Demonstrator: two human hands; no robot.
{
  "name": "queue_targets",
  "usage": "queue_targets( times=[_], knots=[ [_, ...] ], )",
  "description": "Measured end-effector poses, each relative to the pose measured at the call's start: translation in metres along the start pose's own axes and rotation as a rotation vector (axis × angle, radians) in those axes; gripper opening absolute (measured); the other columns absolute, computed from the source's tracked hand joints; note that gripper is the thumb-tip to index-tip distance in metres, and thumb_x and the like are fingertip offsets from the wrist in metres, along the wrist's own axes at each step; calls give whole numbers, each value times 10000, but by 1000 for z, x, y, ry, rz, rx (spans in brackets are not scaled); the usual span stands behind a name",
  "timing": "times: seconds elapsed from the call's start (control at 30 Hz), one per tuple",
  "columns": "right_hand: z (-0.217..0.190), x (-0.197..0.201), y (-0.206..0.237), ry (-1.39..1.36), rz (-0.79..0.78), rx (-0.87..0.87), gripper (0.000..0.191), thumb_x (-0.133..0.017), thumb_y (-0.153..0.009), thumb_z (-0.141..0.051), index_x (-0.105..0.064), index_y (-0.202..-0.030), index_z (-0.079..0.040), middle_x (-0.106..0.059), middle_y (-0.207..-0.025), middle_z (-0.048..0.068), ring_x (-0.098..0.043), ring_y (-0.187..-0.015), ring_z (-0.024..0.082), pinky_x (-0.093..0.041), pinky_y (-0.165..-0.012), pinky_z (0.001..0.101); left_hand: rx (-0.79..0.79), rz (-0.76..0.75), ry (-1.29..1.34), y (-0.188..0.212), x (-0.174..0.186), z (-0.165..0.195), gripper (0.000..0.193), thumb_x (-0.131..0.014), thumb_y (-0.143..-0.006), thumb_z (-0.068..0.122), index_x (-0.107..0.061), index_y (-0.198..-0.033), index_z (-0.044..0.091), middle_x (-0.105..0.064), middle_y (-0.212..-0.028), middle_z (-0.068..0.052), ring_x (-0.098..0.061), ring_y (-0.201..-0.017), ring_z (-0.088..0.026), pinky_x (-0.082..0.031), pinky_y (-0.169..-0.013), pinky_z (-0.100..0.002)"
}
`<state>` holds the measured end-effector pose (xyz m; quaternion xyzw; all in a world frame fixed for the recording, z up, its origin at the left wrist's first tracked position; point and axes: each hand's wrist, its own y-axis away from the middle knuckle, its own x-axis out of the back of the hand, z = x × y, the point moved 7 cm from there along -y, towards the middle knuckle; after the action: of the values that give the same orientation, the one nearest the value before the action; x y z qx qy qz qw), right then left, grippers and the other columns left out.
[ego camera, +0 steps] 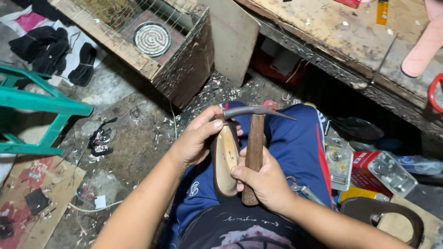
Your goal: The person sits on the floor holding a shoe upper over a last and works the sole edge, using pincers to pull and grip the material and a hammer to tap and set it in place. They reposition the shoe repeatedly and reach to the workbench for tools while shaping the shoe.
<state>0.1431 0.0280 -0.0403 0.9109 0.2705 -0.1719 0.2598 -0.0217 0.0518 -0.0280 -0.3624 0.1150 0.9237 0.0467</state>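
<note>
**Hammer and Shoe Sole Held Together Over the Lap**

Here we are, looking straight down at a person seated low, blue trousers (295,152) filling the middle of the view. The left hand (196,140) is curled around the upper end of a shoe sole (225,161), thumb and fingers wrapped over its top edge, pale inner face turned towards us, dark rim showing along its side. The sole stands nearly upright on the lap, toe end down.

The right hand (263,182) is closed around the wooden handle of a hammer (254,147), gripping low on the shaft, with the fingertips also pressing against the sole's lower edge. So the hammer handle and the sole sit side by side, touching, both held upright between the two hands. The hammer's dark metal head points out to the right at the top, thin and tapered, just above the left hand's fingers.

Around them: a teal plastic stool (32,110) at the left edge, a wooden box with a wire grid and a round coil heater (152,39) up top, black fabric pieces (50,50) on the floor beyond it. To the right, a scarred wooden workbench (341,41) with a pink sole-shaped piece (424,46) lying on it, and down by the right thigh a red packet (362,166) beside clear plastic containers (390,173). Scraps litter the concrete floor (134,133).
</note>
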Motion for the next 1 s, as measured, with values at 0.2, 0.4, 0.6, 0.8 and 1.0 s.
queue_targets(
  times=[0.2, 0.4, 0.6, 0.8, 1.0],
  knots=[
    [13, -8, -4, 10, -60, -48, 393, -754, -852, -43, -478, -1132, -29, -589, -833, 69, -638, -633, 153, -558, -565, 307, 58, 117, -89, 14, 23, -2, 272, -578, -967, 193, -525, -1181, 34, -687, -1078, -169, -697, -1035, -256, -576, -936, -435],
    [-20, 6, -9, 253, 10, 93, 437, -697, -903, -84, -477, -1274, -13, -608, -860, 64, -635, -650, 147, -563, -552, 311, -81, 113, -5, -1, 16, -3, 204, -590, -971, 136, -545, -1118, 3, -684, -1048, -165, -697, -986, -259, -572, -915, -427],
    [-81, 43, 8, 299, 80, 145, 767, -584, -965, -221, -257, -1658, -182, -652, -903, 74, -635, -648, 125, -562, -575, 288, -115, 16, 35, 4, 3, -1, 240, -610, -977, 141, -538, -1168, 16, -676, -1084, -159, -695, -1004, -258, -567, -923, -415],
    [-102, 53, 16, 694, 83, 96, 694, -651, -901, -177, -453, -1565, -144, -671, -811, 44, -602, -595, 99, -537, -555, 273, -92, -4, 39, 7, -3, -1, 288, -627, -992, 180, -532, -1199, 3, -669, -1096, -197, -691, -994, -280, -569, -897, -438],
    [-79, 52, 17, 739, 81, 63, 691, -676, -879, -157, -486, -1543, -120, -674, -771, 73, -603, -578, 112, -530, -549, 280, -141, -26, 117, 11, -3, 0, 317, -643, -990, 203, -511, -1208, 14, -659, -1145, -191, -692, -1027, -312, -573, -904, -449]
  ],
)
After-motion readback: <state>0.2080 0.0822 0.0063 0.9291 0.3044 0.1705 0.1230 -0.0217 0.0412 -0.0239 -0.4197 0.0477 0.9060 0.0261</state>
